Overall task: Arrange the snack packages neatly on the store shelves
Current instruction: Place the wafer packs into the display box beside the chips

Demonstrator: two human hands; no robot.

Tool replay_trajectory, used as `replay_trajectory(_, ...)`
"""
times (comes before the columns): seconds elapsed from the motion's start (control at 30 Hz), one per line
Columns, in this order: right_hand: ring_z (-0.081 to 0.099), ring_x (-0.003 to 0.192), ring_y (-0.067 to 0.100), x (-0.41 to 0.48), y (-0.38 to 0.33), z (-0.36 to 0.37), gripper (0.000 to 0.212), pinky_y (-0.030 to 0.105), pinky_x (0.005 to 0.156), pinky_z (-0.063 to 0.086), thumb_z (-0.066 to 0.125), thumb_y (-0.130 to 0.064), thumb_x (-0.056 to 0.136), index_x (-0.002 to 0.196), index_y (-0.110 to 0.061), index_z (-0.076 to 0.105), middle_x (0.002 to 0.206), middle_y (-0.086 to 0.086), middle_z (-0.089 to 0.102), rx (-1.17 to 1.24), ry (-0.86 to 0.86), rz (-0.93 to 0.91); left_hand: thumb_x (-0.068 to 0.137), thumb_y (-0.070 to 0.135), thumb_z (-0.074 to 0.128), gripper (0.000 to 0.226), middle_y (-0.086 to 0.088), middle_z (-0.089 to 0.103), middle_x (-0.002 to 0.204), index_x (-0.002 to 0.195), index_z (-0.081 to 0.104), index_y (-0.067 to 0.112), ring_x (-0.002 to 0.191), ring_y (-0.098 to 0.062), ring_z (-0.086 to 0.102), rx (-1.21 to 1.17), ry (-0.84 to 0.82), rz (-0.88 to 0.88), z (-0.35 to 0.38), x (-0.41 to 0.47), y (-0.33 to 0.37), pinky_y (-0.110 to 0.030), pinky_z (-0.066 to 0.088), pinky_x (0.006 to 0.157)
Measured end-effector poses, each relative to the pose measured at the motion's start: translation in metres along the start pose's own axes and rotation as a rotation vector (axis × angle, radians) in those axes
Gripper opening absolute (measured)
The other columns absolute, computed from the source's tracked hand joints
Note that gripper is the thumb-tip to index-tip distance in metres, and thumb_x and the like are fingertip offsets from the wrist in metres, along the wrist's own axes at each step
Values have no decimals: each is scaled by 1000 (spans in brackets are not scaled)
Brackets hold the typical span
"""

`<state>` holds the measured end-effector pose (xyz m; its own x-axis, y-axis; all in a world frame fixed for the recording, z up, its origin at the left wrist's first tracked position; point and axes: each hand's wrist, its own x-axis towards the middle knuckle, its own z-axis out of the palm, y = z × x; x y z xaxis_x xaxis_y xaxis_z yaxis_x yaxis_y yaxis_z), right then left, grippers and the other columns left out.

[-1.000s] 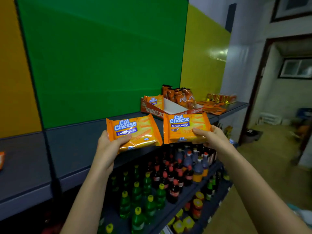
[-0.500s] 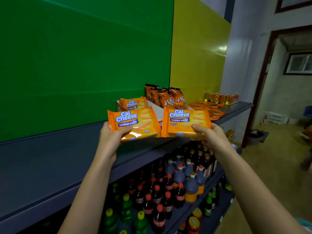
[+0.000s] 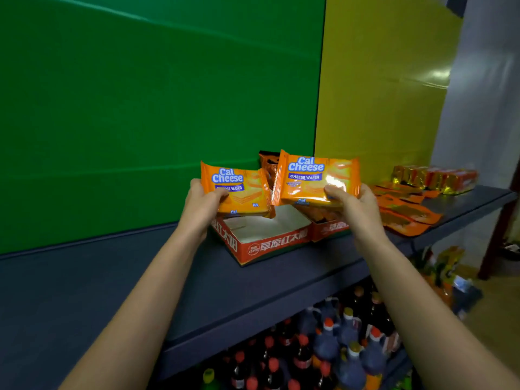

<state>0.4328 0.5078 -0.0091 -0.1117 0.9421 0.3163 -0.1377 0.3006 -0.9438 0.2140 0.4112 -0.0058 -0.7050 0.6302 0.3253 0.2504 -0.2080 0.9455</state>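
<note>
Head view: left hand [image 3: 201, 205] and right hand [image 3: 356, 205] each grip a wafer pack [image 3: 235, 190] over the near-empty red box [image 3: 267, 239], so stocking has barely begun.

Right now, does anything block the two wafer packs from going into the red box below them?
Nothing visible does. The left hand and right hand each hold a wafer pack above the red box, whose open compartment looks empty.

- The two Cal Cheese wafer packs, left [image 3: 237, 190] and right [image 3: 318, 178], are glossy plastic film; the right one catches a bright glare.
- The red display box [image 3: 270, 243] looks like printed cardboard, plain white and matt inside.
- The shelf [image 3: 84, 291] is matt dark grey.
- The far-right packets [image 3: 433, 178] are shiny gold foil.
- The green back panel [image 3: 140, 108] has a smooth, faint sheen.
</note>
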Motion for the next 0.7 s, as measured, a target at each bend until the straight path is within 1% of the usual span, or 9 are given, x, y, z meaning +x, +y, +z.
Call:
replay_trajectory(0.1,64,99,25,25,3,16,43,49,93,50,72,-34,65,103,-21,56,107,6,67,-16,-32,-50,84,15,60,26,-8,56,106,102,41,12,93,-22,55,104,30,37,12,20,-5,-40,47,90)
replay_trajectory(0.17,62,97,23,40,4,25,35,46,93,50,71,-28,73,102,-19,54,106,7,66,-63,-71,-97,86,11,58,25,-8,54,106,103,39,11,95,-22,56,133,32,28,20,35,-13,-40,47,93)
replay_trajectory(0.23,60,95,22,54,8,32,30,45,92,49,67,-22,80,105,-19,50,101,4,63,-155,-139,-144,87,7,57,27,-10,55,107,103,37,12,95,-23,57,142,29,1,26,47,-20,-41,48,92)
replay_trajectory(0.33,60,98,22,70,13,40,39,43,90,50,67,-22,83,115,-16,46,101,0,58,-283,-286,-193,89,3,53,28,-11,52,108,105,32,12,89,-21,57,182,-12,-37,35,64,-29,-36,50,84)
replay_trajectory(0.43,57,95,19,79,22,46,48,37,87,49,67,-24,85,123,-12,41,105,-1,55,-370,-406,-193,89,9,54,28,-17,47,125,104,32,16,112,-29,52,279,-10,-67,43,82,-45,-44,43,100)
replay_trajectory(0.47,57,96,19,81,25,48,49,39,89,50,66,-24,85,124,-12,39,105,-2,54,-377,-442,-183,89,10,54,27,-19,45,127,106,34,16,116,-31,50,325,3,-61,46,87,-49,-45,42,102)
replay_trajectory(0.53,60,101,23,86,33,53,49,47,91,51,67,-24,85,122,-14,36,105,-2,53,-372,-504,-163,89,10,54,29,-21,43,125,113,39,9,117,-30,47,441,29,-30,52,91,-51,-41,42,101)
replay_trajectory(0.6,61,103,27,90,38,57,44,50,91,51,66,-23,85,114,-19,33,106,0,54,-374,-551,-147,87,11,55,34,-22,46,121,117,41,0,115,-33,45,612,37,27,55,92,-49,-37,43,97)
replay_trajectory(0.7,61,103,28,95,40,62,41,50,91,51,64,-21,87,109,-19,30,111,5,56,-402,-607,-148,81,17,64,33,-24,57,113,105,44,5,107,-37,52,840,30,66,49,95,-43,-38,42,88)
